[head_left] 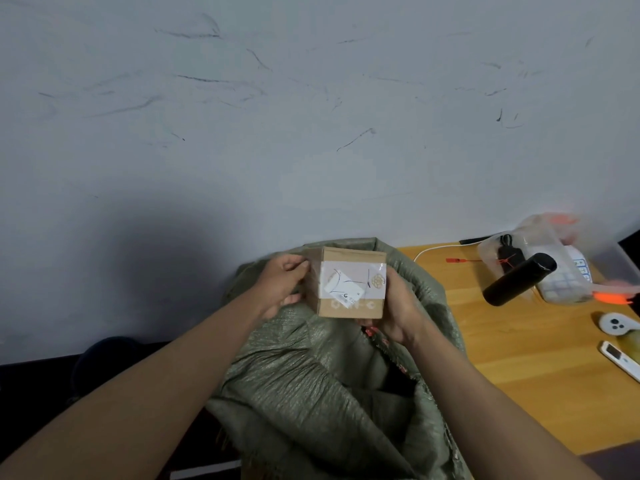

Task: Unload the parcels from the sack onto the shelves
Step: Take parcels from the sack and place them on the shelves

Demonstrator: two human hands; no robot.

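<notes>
A: Where's the parcel?

B: A small cardboard box [349, 284], held over the open mouth of the green woven sack [311, 393], in front of the scuffed pale wall [242, 116]. White label and clear tape across the face toward the camera; print too small to read.

A: Hands?

B: Left hand [282, 289] grips the box's left side, fingers curled onto that edge, thumb low. Right hand [398, 310] holds the right side and lower corner; its fingertips are behind the box, so only the palm and thumb side show.

A: Inside the sack?

B: Mostly dark folds. A black shape [398, 382] deep in the opening, cannot tell what. Sack's lower part is cut off by the frame.

A: The table?

B: Wooden table [502, 375] just right of the sack. Near its back right corner: a black cylinder [519, 278] lying tilted against a clear plastic bag [540, 258], contents blurred. A white cable [436, 249] along the back edge. By the right edge a white controller [616, 323] and a white remote [620, 363], both partly cut off. Orange bits there too smeared to name.
</notes>
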